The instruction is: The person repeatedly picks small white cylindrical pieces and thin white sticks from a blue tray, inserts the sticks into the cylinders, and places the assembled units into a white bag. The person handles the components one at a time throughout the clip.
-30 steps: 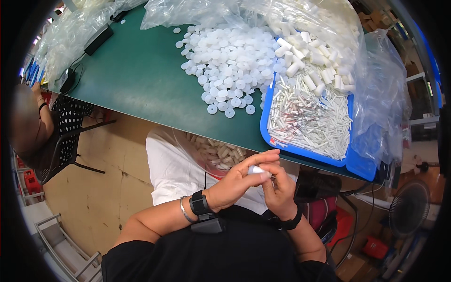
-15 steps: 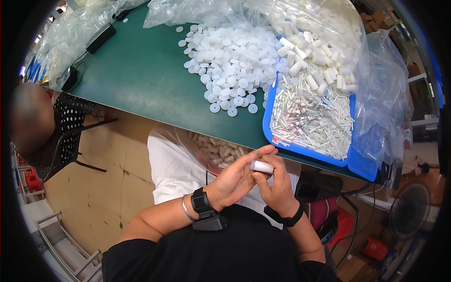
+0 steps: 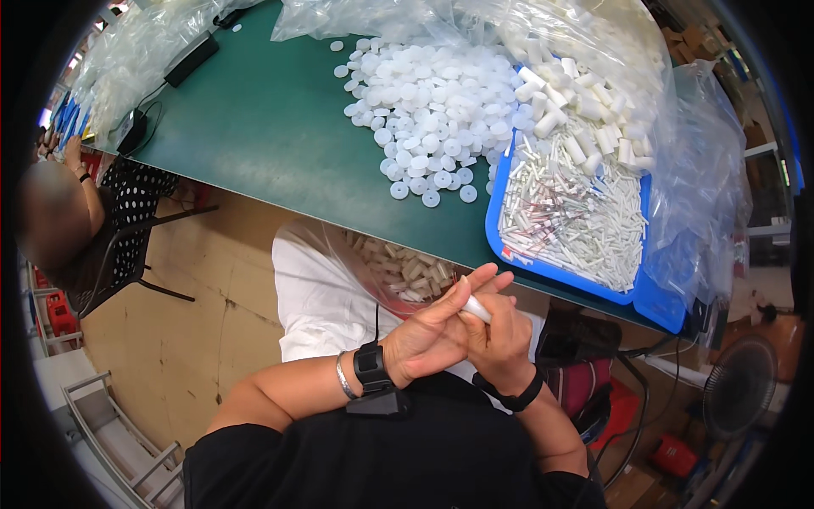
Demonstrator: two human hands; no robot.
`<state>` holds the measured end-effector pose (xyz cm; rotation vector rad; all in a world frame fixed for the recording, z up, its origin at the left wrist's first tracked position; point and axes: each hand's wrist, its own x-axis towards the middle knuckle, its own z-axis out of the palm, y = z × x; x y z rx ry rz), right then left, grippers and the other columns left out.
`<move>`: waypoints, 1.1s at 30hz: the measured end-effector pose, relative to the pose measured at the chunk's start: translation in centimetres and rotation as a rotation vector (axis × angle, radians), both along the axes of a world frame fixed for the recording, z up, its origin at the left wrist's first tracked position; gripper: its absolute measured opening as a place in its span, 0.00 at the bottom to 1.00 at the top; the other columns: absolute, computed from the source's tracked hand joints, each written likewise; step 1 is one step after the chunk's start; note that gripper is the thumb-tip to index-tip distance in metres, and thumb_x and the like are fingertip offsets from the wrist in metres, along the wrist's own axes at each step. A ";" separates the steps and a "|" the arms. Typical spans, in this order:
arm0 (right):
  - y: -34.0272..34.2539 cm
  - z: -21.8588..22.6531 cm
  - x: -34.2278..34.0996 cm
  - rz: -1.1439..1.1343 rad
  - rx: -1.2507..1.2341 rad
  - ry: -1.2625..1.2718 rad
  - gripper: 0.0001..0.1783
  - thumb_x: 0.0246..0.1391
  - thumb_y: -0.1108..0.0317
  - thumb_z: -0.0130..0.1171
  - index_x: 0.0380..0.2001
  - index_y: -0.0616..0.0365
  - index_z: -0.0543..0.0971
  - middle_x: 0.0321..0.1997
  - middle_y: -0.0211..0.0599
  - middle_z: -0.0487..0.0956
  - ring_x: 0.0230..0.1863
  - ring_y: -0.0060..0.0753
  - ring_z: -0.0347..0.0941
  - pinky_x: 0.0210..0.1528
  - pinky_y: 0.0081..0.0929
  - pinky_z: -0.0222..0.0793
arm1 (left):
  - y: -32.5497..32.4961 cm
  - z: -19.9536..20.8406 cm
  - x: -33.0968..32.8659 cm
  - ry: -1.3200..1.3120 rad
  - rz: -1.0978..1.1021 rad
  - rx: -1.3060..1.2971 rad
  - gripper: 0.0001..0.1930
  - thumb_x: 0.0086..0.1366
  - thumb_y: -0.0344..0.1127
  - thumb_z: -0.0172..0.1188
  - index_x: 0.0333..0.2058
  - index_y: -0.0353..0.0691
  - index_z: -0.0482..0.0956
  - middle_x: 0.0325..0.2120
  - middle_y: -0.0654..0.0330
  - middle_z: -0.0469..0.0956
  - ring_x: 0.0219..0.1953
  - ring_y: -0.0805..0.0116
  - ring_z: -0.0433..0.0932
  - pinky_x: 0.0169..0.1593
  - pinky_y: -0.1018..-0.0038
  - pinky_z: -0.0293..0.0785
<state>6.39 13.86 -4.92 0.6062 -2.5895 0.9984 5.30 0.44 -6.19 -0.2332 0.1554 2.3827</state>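
A short white plastic cylinder (image 3: 477,309) sits between my hands over my lap, close to the table's front edge. My right hand (image 3: 506,346) has its fingers and thumb closed round it, covering part of its length. My left hand (image 3: 430,336) lies palm up with its fingers stretched out and partly hidden behind the right hand. Its palm is against the right hand, and its thumb comes close to the cylinder's end. Beyond my hands, a blue tray (image 3: 555,280) on the table holds many thin white sticks (image 3: 585,225), with thicker white cylinders (image 3: 585,110) heaped at its far end.
A pile of translucent white discs (image 3: 437,110) spreads over the green table (image 3: 254,119), left of the tray. A clear bag of white pieces (image 3: 398,267) rests below the table edge. Plastic bags (image 3: 704,195) lie at the right. Another person (image 3: 59,212) sits at far left.
My hands have come closer together, the left palm now meeting the right hand. The white cylinder has tilted and shows less. At far left, the other person's arm has come into view.
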 end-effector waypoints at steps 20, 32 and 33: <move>0.2 0.1 -0.6 -0.023 -0.541 -0.996 0.16 0.68 0.59 0.46 0.35 0.62 0.73 0.20 0.32 0.73 0.19 0.25 0.68 0.23 0.25 0.63 | -2.1 -1.2 -0.2 0.130 -0.091 -0.445 0.33 0.74 0.59 0.27 0.61 0.38 0.62 0.58 0.57 0.68 0.60 0.66 0.66 0.63 0.67 0.61; -0.4 -4.2 -0.7 -0.016 0.358 -0.436 0.30 0.58 0.46 0.55 0.53 0.59 0.68 0.38 0.50 0.79 0.33 0.59 0.77 0.34 0.49 0.73 | -3.0 -5.1 0.2 -0.323 -0.180 -0.525 0.29 0.71 0.61 0.39 0.52 0.41 0.68 0.52 0.56 0.70 0.57 0.61 0.65 0.61 0.58 0.61; 0.0 -2.2 -1.0 -0.025 0.363 -0.412 0.28 0.57 0.49 0.59 0.51 0.58 0.71 0.33 0.45 0.80 0.31 0.53 0.78 0.33 0.43 0.74 | -3.4 -4.5 -0.1 -0.336 -0.143 -0.669 0.23 0.72 0.55 0.45 0.49 0.40 0.70 0.51 0.56 0.71 0.56 0.63 0.68 0.59 0.60 0.65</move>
